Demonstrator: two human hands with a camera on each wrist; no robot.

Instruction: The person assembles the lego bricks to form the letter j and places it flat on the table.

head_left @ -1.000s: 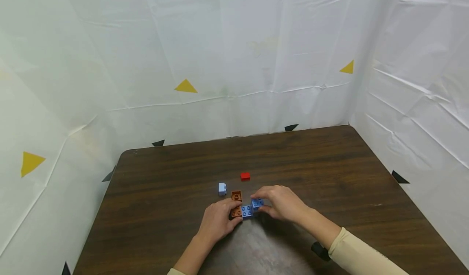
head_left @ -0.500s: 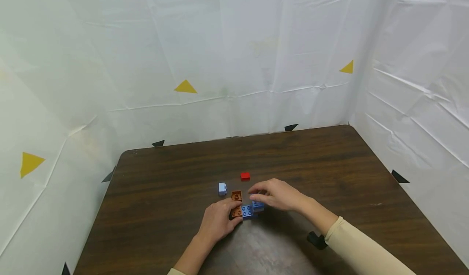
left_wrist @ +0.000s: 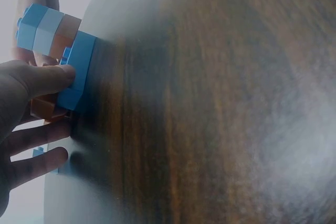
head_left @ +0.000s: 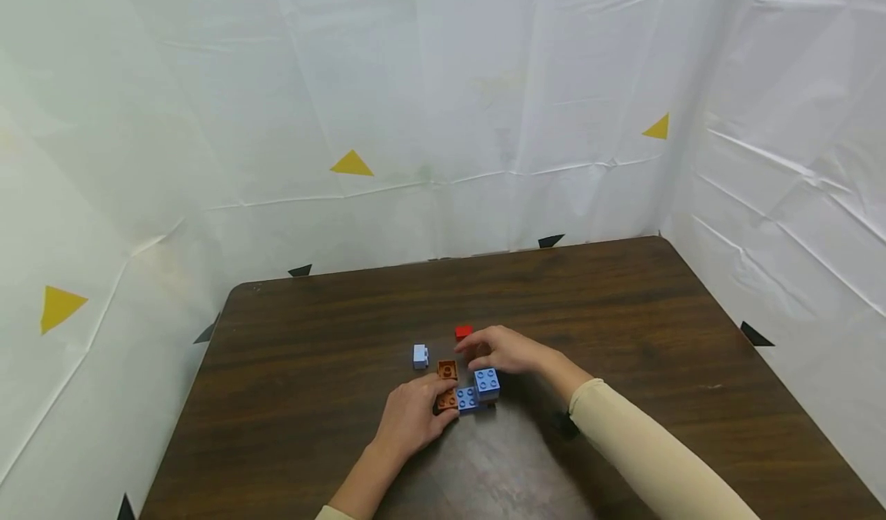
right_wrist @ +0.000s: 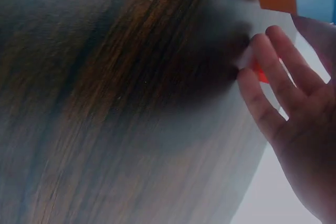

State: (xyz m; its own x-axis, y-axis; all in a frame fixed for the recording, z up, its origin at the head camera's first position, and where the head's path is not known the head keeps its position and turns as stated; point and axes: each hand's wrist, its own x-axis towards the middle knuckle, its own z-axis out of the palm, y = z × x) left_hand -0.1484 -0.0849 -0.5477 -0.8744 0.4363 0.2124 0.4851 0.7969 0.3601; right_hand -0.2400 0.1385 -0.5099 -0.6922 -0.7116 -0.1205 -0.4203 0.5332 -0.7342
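Observation:
My left hand (head_left: pixel 410 414) grips the left end of a toy brick assembly on the table. In the left wrist view its thumb (left_wrist: pixel 55 78) presses the long blue base brick (left_wrist: pixel 77 72). A brown brick (head_left: pixel 446 401) sits at that end, partly covered by fingers. At the right end rises a stack with a blue brick (head_left: pixel 487 379) on top, a lighter blue brick (left_wrist: pixel 47 31) and a brown brick (left_wrist: pixel 65 34) beneath. My right hand (head_left: pixel 510 351) hovers behind the stack with loose fingers, close to a small red brick (head_left: pixel 463 331). Contact with it cannot be made out.
A pale blue brick (head_left: pixel 420 356) lies on its side left of the red one. Just behind the left hand lies a brown brick (head_left: pixel 447 368), hollow side up. White sheeting (head_left: pixel 443 105) encloses the back and sides of the dark wooden table (head_left: pixel 318 320).
My right hand has let go of the blue-topped stack and moved back and left to the red brick. The left hand has kept its grip in place.

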